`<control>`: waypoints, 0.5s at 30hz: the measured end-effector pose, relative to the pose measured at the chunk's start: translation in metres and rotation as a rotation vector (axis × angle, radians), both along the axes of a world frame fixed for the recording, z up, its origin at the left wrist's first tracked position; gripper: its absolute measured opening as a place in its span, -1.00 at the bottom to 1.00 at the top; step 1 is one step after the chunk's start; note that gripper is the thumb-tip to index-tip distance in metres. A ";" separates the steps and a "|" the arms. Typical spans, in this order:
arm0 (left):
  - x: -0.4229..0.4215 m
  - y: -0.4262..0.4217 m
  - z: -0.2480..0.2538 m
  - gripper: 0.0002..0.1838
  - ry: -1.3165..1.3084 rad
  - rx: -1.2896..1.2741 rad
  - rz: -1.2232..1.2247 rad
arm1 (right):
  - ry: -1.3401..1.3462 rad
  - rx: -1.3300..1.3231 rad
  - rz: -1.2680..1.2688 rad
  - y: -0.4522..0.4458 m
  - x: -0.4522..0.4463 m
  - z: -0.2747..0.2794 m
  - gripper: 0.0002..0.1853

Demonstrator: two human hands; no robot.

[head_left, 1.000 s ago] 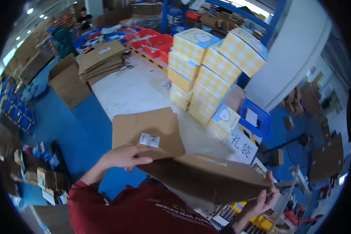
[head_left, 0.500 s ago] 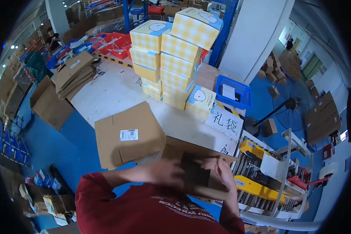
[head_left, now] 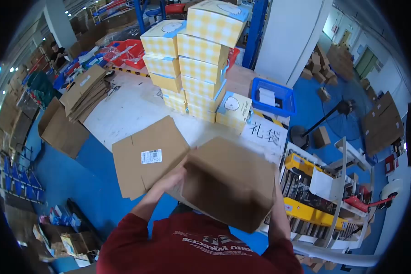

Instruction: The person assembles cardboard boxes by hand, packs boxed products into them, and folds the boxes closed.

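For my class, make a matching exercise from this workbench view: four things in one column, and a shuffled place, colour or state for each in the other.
Things
1. Open cardboard box
2. Flat cardboard nearest the left hand
3. Tall stack of boxes
4. Plastic basket near the white pillar

Descriptions
A. Yellow-and-white checks
B. Blue, with white paper inside
C. Between the left hand and the right hand
D. Lying on the table, bearing a white label

Pairs: 1-C, 2-D, 3-A, 4-B
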State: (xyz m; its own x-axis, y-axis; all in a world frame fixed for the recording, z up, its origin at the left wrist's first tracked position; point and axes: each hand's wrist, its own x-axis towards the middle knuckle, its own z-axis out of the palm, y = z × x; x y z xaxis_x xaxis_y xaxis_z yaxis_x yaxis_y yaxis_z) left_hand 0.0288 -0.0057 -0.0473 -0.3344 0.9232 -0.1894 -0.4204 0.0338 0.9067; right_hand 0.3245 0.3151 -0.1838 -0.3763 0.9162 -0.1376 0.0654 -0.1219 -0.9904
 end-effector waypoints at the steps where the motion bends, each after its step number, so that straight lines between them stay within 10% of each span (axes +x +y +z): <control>1: -0.002 0.004 0.004 -0.22 0.197 0.026 -0.067 | -0.088 -0.130 0.090 0.002 -0.004 -0.034 -0.44; 5: -0.019 0.009 -0.053 -0.34 0.309 -0.164 0.177 | -0.842 0.063 0.679 -0.007 -0.007 -0.109 -0.48; 7: -0.023 0.014 -0.060 -0.35 0.320 -0.151 0.173 | -1.085 0.474 0.576 0.054 -0.038 -0.103 -0.48; 9: -0.014 0.013 -0.070 -0.36 0.316 -0.112 0.199 | -0.991 0.596 0.283 0.133 -0.086 -0.081 -0.43; 12: -0.017 0.012 -0.080 -0.35 0.196 -0.121 0.199 | -0.184 -0.096 0.144 0.201 -0.176 -0.029 -0.23; 15: -0.008 0.012 -0.063 -0.33 0.173 -0.172 0.229 | -0.148 -0.345 0.275 0.232 -0.236 -0.045 -0.12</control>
